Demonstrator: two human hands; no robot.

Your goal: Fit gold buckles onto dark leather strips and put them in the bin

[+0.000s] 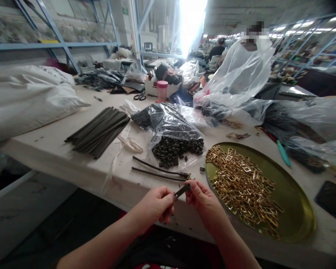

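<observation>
A narrow dark strap [182,191] is stretched between my hands at the table's front edge. My left hand [160,203] is closed round one part of it, most of the fingers curled under. The fingertips of my right hand [199,194] pinch its other end; whether a small loop is there too I cannot make out. Just beyond my hands lie two finished-looking straps [158,173] with gold buckles at their right ends. Small black loops [175,149] spill from a clear plastic bag [170,119]. To the right, a gold round tray [295,209] bears many gold rectangular buckles [246,183].
A stack of dark straps [99,130] lies left of the bag. Farther back are black scissors [140,96], a pink-lidded jar [161,91] and a white sack [30,101]. A teal-handled tool [283,153] and a dark phone-like slab [332,200] lie right. A person [250,48] is across the table.
</observation>
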